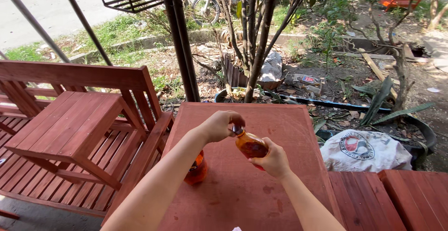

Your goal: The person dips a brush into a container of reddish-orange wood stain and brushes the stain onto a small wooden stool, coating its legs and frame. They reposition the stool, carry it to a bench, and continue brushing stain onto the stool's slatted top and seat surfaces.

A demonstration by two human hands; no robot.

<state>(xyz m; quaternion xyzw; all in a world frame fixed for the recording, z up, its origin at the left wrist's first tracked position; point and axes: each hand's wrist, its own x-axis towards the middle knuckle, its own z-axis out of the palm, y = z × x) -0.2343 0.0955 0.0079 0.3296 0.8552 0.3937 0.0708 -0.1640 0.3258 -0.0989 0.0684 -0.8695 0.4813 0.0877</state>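
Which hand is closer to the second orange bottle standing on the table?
Left. The left hand is just above the standing bottle, with its forearm crossing it. The right hand is farther right, holding the tilted bottle.

A covered porch or patio beside a garden. Red-stained wooden benches (70, 133) and a matching table (289, 128) stand at the edge of bare earth with trees (256, 35), scattered litter, a white sack (364, 149) and a parked bicycle (205, 7) by the road.

Before me stands a reddish-brown wooden table (289, 133) with a flat, faintly stained top, on which I see one squat orange bottle (196, 169) standing near the left edge, partly hidden behind my forearm.
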